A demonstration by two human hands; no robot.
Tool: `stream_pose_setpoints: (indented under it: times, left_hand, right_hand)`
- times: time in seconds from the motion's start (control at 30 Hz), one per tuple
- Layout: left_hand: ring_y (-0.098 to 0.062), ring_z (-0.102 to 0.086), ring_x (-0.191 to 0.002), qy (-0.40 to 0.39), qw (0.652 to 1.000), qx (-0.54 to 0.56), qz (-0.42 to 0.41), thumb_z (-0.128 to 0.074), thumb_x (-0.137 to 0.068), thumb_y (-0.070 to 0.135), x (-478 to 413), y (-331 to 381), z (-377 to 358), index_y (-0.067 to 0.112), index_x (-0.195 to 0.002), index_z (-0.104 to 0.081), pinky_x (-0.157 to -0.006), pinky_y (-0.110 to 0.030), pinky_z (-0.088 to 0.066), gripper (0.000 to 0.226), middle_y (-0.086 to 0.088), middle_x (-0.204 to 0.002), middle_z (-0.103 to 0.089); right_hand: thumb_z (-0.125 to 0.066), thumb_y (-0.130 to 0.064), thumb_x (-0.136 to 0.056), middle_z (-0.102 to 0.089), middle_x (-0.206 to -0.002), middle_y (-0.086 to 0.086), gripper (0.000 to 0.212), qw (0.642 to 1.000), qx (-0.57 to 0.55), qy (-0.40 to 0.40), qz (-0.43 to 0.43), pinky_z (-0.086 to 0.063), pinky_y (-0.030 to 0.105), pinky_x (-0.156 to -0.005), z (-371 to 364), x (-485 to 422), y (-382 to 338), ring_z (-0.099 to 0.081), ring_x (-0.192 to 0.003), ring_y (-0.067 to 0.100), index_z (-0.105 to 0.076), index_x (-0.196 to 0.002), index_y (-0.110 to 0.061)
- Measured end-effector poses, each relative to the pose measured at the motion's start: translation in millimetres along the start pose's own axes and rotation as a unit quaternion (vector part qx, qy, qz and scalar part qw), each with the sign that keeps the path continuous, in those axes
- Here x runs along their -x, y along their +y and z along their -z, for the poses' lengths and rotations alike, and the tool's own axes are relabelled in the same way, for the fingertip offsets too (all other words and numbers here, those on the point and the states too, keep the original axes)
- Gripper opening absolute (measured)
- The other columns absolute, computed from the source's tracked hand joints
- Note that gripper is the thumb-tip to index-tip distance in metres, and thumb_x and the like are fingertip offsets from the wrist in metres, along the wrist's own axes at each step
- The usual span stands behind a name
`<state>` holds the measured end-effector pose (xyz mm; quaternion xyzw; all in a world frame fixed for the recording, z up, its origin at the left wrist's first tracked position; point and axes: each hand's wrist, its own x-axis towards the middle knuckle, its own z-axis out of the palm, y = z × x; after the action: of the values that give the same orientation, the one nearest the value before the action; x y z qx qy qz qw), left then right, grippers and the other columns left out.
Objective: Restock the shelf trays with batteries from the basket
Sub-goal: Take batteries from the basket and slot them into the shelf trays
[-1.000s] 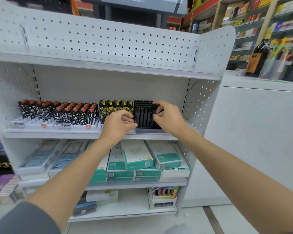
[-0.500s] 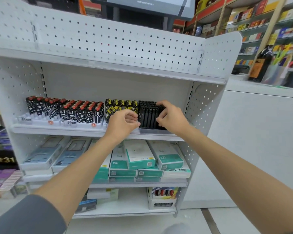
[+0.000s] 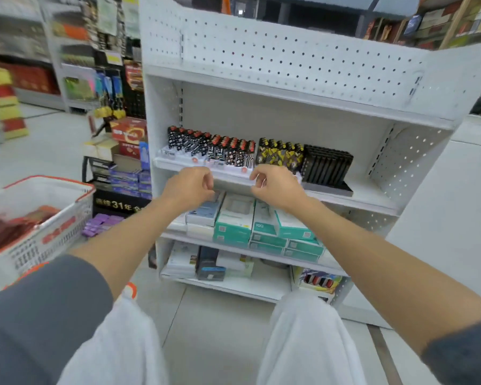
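Now: black ribbed batteries (image 3: 326,165) upright in dark tray (image 3: 328,188); left hand (image 3: 189,187), right hand (image 3: 278,187) loosely curled, empty.

teal boxes (image 3: 233,227) stacked in rows | purple packs (image 3: 100,223) low at left | black sign (image 3: 117,204) reading 31 just behind them | white counter (image 3: 442,218) at right | red carton (image 3: 128,132) upper left

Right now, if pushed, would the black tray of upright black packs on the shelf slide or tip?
Likely slides whole: the flat black tray lies on the smooth white shelf. Its upright black packs stand tightly together, probably steady; a high push might topple them.
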<state>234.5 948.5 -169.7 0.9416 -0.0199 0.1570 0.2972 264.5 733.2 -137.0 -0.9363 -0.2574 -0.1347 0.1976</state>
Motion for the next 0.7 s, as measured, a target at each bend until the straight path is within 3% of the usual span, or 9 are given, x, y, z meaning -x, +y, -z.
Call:
stream_pose_setpoints:
  times: [0.13,0.37,0.53,0.7]
  left_hand:
    - [-0.025,-0.061,-0.089,-0.042,0.988,-0.111,0.103,-0.063,-0.086,0.019,51.4,-84.6,30.8,0.028,-0.077,-0.053,-0.081,-0.039,-0.053,0.017,0.001,-0.094,-0.064]
    - [-0.026,-0.058,-0.111,-0.062,0.942,-0.139,0.298,-0.066,-0.084,0.023,162.9,-287.3,33.5,0.027,-0.090,-0.058,-0.092,-0.038,-0.048,0.011,-0.003,-0.113,-0.062]
    - [-0.024,-0.058,-0.103,-0.059,0.898,-0.070,0.430,-0.067,-0.081,0.019,251.8,-387.6,-7.3,0.028,-0.082,-0.054,-0.084,-0.034,-0.048,0.016,0.003,-0.094,-0.058]
    - [-0.019,-0.058,-0.084,-0.098,0.840,-0.014,0.533,-0.064,-0.089,0.018,314.8,-437.2,-51.6,0.023,-0.095,-0.058,-0.077,-0.033,-0.052,0.009,0.001,-0.101,-0.061]
  right_hand:
    - [-0.062,-0.014,-0.083,-0.062,-0.085,-0.004,0.015,0.993,-0.009,-0.103,0.064,-0.053,0.038,-0.079,-81.9,-11.6,-76.7,-0.060,-0.085,0.019,-0.067,-0.097,-0.014]
    - [-0.063,-0.017,-0.081,-0.068,-0.098,0.004,0.021,0.952,-0.028,-0.277,0.130,-0.052,0.038,-0.081,-267.2,-33.7,-176.2,-0.062,-0.092,0.023,-0.067,-0.101,-0.014]
    - [-0.065,-0.015,-0.083,-0.066,-0.099,0.006,0.017,0.905,-0.054,-0.387,0.171,-0.051,0.038,-0.078,-393.9,-24.3,-224.2,-0.061,-0.090,0.024,-0.067,-0.099,-0.012]
    - [-0.059,-0.013,-0.088,-0.066,-0.101,0.004,0.013,0.857,-0.073,-0.479,0.175,-0.054,0.040,-0.080,-487.0,10.1,-258.4,-0.062,-0.087,0.022,-0.066,-0.099,-0.016]
